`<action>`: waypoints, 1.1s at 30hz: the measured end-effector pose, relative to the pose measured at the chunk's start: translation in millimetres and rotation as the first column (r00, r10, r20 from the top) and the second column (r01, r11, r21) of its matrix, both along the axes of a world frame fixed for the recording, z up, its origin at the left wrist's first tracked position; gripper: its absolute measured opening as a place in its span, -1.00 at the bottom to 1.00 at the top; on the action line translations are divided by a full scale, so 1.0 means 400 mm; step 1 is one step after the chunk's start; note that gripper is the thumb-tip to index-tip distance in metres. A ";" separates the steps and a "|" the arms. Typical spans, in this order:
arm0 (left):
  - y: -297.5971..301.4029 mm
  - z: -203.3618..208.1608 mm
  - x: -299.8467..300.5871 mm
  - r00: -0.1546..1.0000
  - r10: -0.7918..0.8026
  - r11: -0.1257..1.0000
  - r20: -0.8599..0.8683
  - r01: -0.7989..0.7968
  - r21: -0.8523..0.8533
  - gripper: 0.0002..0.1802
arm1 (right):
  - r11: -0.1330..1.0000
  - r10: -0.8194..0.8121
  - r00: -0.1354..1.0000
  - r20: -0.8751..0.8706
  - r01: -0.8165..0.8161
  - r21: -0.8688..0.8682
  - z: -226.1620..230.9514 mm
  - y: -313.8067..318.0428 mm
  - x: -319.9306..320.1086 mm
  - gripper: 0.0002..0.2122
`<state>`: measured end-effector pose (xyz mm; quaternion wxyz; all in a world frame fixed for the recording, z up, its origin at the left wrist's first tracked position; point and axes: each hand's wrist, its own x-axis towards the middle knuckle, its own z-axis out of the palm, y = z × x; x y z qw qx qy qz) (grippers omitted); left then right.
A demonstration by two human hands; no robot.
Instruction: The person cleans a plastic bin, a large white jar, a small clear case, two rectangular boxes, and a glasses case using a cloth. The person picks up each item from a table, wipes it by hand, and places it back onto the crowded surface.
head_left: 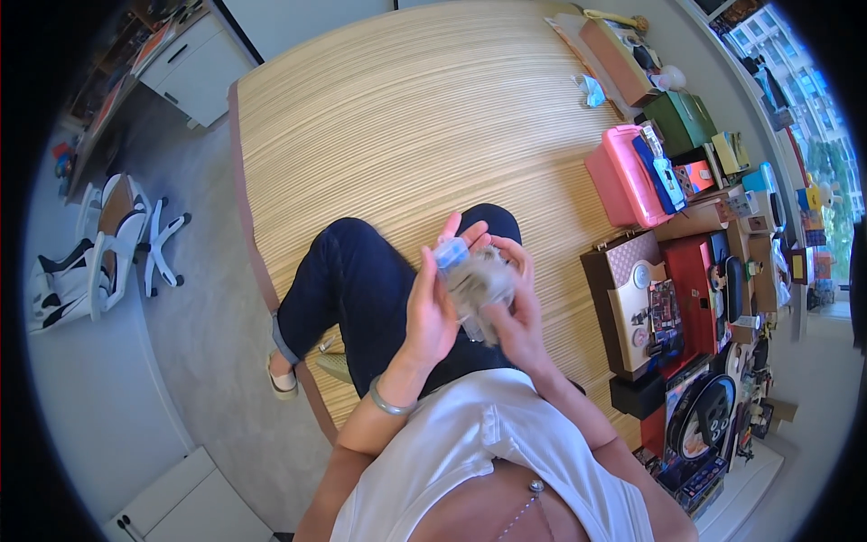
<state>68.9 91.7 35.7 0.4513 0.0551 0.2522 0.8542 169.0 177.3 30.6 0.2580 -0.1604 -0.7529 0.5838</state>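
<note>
Above my lap, my two hands are held close together. A small pale blue, translucent piece [451, 253] lies against the fingers of my left hand [430, 312], which is turned palm up and cupped. My right hand [521, 325] grips a grey, fluffy bundle [481, 280], its thumb pressed across the near side. The bundle looks blurred, and I cannot make out its exact kind. Something clear, like thin plastic, shows just below it between my hands. The bundle touches or overlaps the pale blue piece and partly hides my left palm.
I sit on a bed-like platform with a striped mat [406, 117]. Along its right side stand a pink bin [623, 176], a green box [679, 122], a brown patterned case [623, 298] and a red case [691, 298]. A white office chair [108, 253] stands on the floor at left.
</note>
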 end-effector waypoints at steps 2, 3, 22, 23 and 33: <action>0.003 -0.001 -0.003 0.999 -0.013 1.000 -0.034 0.013 0.018 -0.31 | 0.980 0.001 0.999 0.033 -0.008 0.200 0.017 -0.027 0.015 -0.60; 0.005 0.002 -0.013 1.000 -0.017 0.999 -0.004 0.017 0.034 -0.31 | 0.955 0.054 0.999 -0.005 -0.050 0.293 0.008 -0.030 0.019 -0.59; -0.033 -0.019 -0.090 0.945 0.323 0.940 0.048 -0.326 0.100 -0.42 | 0.887 0.027 0.997 0.072 0.009 -0.462 -0.061 -0.011 0.082 -0.73; -0.030 -0.017 -0.095 0.940 0.339 0.930 0.036 -0.340 0.141 -0.41 | 0.700 0.042 0.997 0.059 0.013 -0.714 -0.054 -0.010 0.096 -0.72; -0.017 -0.013 -0.046 0.888 0.309 0.933 -0.342 -0.352 -0.072 -0.31 | 0.989 -0.105 0.988 -0.110 0.092 -0.117 -0.002 -0.043 0.017 -0.70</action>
